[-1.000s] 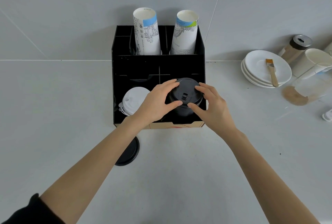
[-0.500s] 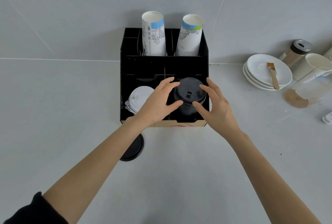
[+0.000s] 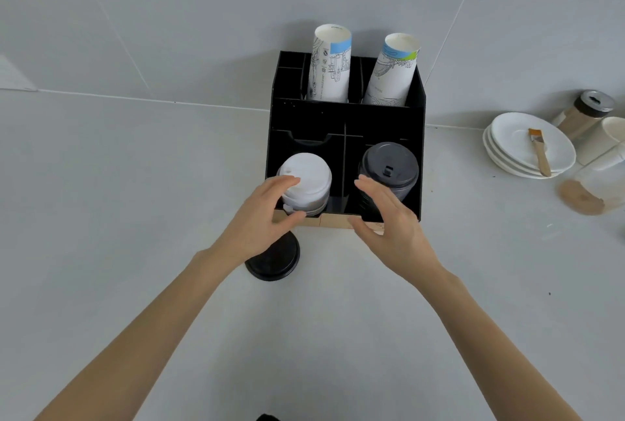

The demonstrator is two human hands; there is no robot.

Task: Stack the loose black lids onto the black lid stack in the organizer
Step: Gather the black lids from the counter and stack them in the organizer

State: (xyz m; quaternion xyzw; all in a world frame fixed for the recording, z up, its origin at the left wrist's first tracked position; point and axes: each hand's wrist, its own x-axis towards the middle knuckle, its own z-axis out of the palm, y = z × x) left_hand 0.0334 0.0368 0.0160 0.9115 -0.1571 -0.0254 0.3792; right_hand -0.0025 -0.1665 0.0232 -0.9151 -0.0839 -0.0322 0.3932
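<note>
Both our left hand (image 3: 260, 217) and right hand (image 3: 389, 217) hovered open and empty before the black compartmented organizer (image 3: 345, 119). The black plastic lid stack (image 3: 389, 172) stood front-right; one loose round black lid (image 3: 273, 260) lay on the counter, risking misalignment when stacked.

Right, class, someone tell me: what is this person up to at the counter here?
A person is tidying cup lids into a black organizer. The black lid stack sits in its front right compartment, a white lid stack in the front left. Both hands are open and empty: the left hand hovers in front of the white lids, the right hand just in front of the black stack. One loose black lid lies on the counter, partly under the left hand.
</note>
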